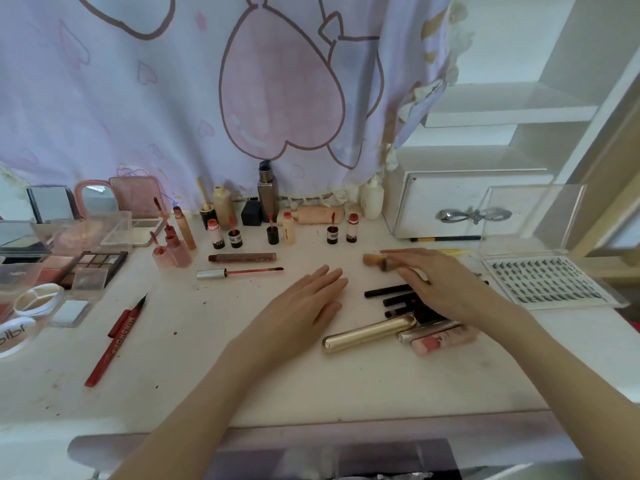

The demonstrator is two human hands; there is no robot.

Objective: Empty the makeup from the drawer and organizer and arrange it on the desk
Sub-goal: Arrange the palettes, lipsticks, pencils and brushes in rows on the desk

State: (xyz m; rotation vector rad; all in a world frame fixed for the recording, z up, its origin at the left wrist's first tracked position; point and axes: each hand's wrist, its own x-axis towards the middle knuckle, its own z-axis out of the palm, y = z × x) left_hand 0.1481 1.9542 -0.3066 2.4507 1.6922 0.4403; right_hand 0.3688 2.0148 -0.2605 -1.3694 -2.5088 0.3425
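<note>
My left hand [304,299] rests flat and open on the white desk [207,382], near its middle. My right hand [446,285] reaches over a pile of black pencils [389,291] and holds a blurred makeup brush [372,259] with tan bristles pointing left. In front of that hand lie a gold tube [369,332] and pink tubes [440,339]. A row of small lip tint bottles [273,232] stands further back. An open drawer [329,459] shows at the bottom edge, its contents unclear.
Palettes [93,265], compacts and a clear organizer [86,230] crowd the left side. Two red liner pens [114,341] lie front left. A white drawer box [450,206] and an open case of false lashes [547,282] are at the right. A curtain hangs behind.
</note>
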